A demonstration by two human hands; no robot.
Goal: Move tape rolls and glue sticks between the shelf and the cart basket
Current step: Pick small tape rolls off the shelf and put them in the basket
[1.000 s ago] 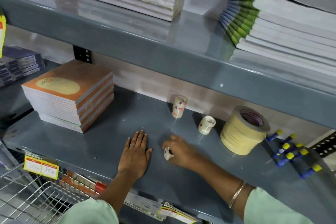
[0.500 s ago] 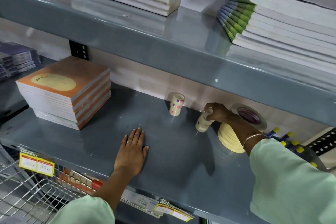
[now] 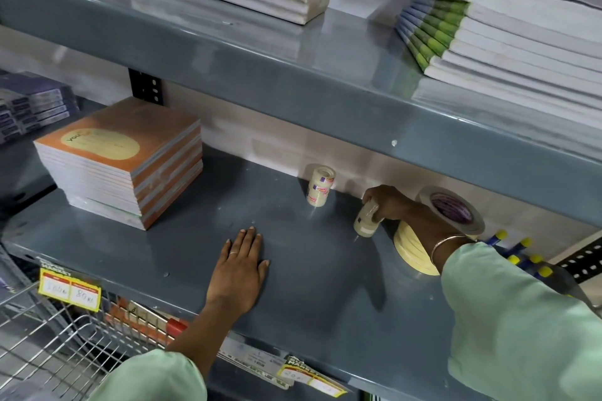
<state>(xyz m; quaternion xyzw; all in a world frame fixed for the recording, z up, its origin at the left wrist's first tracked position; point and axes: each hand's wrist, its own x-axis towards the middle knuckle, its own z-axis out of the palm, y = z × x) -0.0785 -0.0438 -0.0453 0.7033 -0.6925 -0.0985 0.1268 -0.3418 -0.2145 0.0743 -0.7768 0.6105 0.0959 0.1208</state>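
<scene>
My left hand (image 3: 239,273) lies flat, palm down, fingers spread, on the grey metal shelf (image 3: 176,247), near its front edge; its grip is apart and holds nothing. A thin ring shows on one finger.

My right hand (image 3: 392,208) reaches toward the back of the shelf, its grip clamped on the top of a small stack of clear tape rolls (image 3: 366,221). That stack tilts, its base touching the shelf.

A second stack of small clear tape rolls with purple labels (image 3: 321,185) stands upright by the back wall, to the left of the held one and apart from it.

Just right of my right hand, a wide cream masking-tape stack with a purple core (image 3: 451,212) lies tilted, partly hidden by my wrist and pale green sleeve (image 3: 508,319).

Blue glue sticks with yellow caps (image 3: 521,254) lie loose toward the right end of the shelf, behind the sleeve.

A pile of orange-covered notebooks (image 3: 120,159) sits at the left end.

The wire cart basket (image 3: 49,345) shows below the front left corner; I cannot see what it holds.
</scene>
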